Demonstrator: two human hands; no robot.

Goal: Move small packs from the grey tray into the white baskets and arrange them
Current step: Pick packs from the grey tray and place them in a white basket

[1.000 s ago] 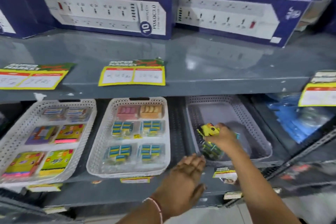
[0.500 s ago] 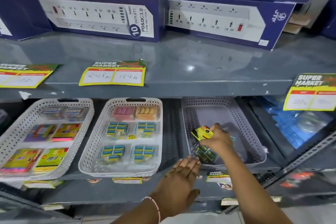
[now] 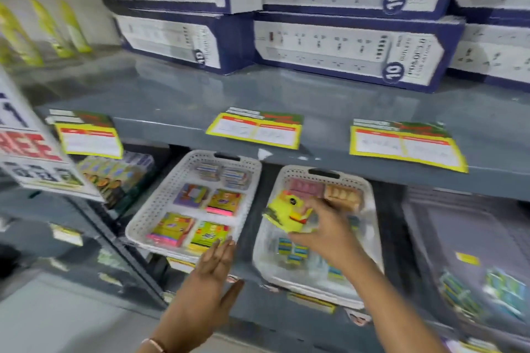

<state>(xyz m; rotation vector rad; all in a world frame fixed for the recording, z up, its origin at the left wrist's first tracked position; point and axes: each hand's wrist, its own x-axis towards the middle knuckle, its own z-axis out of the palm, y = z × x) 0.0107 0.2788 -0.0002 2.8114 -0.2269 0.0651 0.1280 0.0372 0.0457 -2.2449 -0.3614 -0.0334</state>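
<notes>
Right hand (image 3: pixel 325 231) is pinching a yellow pack (image 3: pixel 288 213), grip clamped on it, over the right basket (image 3: pixel 370 195). Left hand (image 3: pixel 210 275) is hovering flat — fingers together, holding nothing — just below the left basket (image 3: pixel 149 215). Grey tray (image 3: pixel 415 223) is sitting well right of the grip.

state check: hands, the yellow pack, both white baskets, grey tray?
right hand: shut on yellow pack, above the right white basket
yellow pack: held, off the basket floor
left hand: open, flat, empty
left white basket: stocked in rows
right white basket: partly filled
grey tray: a few packs left
</notes>
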